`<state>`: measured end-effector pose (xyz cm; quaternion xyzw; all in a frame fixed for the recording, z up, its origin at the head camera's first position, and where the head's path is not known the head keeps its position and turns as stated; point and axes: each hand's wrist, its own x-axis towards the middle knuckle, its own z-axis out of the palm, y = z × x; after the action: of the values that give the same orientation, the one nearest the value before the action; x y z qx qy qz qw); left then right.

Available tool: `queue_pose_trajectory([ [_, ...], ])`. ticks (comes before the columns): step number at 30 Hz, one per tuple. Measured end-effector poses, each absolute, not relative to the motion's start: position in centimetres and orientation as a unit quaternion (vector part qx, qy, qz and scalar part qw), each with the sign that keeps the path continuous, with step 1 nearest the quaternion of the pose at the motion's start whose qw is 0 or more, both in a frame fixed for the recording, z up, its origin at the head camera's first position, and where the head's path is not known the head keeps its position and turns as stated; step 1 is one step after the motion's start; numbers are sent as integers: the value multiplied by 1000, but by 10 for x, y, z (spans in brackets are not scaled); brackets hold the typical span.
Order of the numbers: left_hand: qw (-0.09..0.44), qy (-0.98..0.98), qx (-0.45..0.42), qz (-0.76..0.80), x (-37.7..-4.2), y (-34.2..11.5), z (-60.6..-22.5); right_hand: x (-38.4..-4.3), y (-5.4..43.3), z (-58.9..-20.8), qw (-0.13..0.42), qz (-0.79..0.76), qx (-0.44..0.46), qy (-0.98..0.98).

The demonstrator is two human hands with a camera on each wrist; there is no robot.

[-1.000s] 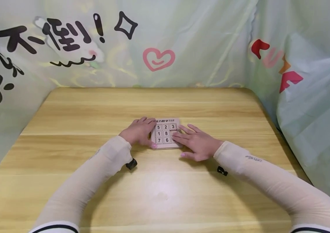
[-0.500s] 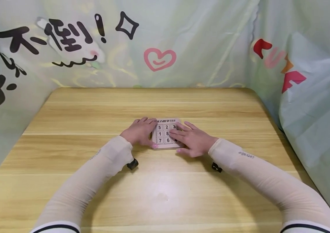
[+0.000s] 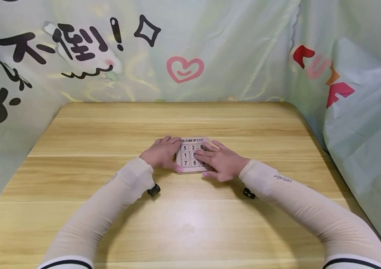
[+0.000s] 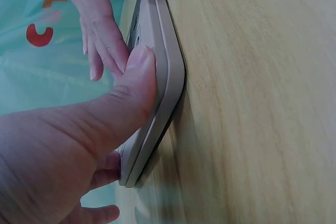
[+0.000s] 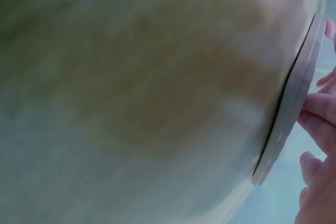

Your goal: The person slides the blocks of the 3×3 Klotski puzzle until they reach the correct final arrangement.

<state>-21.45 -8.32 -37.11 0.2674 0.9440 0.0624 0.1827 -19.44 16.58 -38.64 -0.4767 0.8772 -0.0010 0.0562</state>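
A pale sliding number puzzle (image 3: 193, 170) lies flat on the wooden table, dark characters along its far edge. Its tiles show 5, 2, 3, then 1 and 8, then 7 and 6. My left hand (image 3: 162, 152) grips the puzzle's left side, thumb on the near corner and fingers at the far corner. In the left wrist view that thumb (image 4: 137, 85) presses the top near the edge. My right hand (image 3: 225, 163) reaches in from the right, straight fingers touching the tiles around the 8. Those fingers hide the middle right spot and part of the lower right tile.
The wooden table (image 3: 183, 119) extends around the puzzle on all sides. A printed cloth (image 3: 230, 48) with black characters and a pink heart hangs behind it and along both sides. Black wrist cameras (image 3: 154, 190) sit under both sleeves.
My right hand has moved left over the puzzle, its fingertips now reaching the 8 tile. The left hand keeps its grip, and the puzzle stays in place.
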Motion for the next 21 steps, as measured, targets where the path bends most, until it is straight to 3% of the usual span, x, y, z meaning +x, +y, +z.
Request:
queue_pose_trajectory([
  [21, 171, 945, 272, 58, -211, -84, -373, -192, 184, -384, 55, 2, -464, 884],
])
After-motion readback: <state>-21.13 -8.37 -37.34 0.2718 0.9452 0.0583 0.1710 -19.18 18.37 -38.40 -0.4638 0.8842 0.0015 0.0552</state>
